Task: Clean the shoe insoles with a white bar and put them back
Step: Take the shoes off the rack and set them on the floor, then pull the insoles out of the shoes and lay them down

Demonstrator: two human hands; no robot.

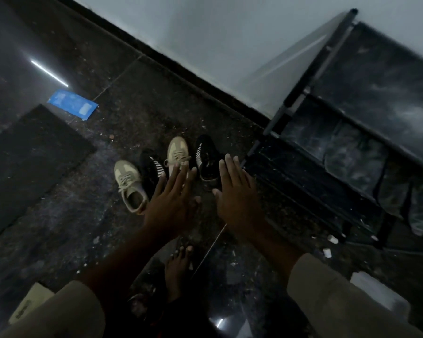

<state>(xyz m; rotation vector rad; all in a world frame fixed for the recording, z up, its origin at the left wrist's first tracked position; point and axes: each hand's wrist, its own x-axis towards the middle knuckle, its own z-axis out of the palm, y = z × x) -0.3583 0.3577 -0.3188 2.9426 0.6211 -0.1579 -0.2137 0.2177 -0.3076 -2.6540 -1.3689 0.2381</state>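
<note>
On the dark floor (59, 215) by the wall (205, 32), four shoes (130, 189) stand in a row at twelve o'clock from the left hand (174, 198) and right hand (237, 191), both spread flat and empty; I would steady one shoe and pinch its hidden insole out heel-first.

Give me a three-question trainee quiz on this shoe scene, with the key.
1. Multiple choice: how many shoes stand on the floor? A two, B four, C six.
2. True or false: the left hand grips a white bar.
3. Fill in: the shoe nearest the rack is ____ in colour.
Key: 1 B. 2 False; the left hand and the right hand have straight fingers and hold nothing. 3 Black.
</note>
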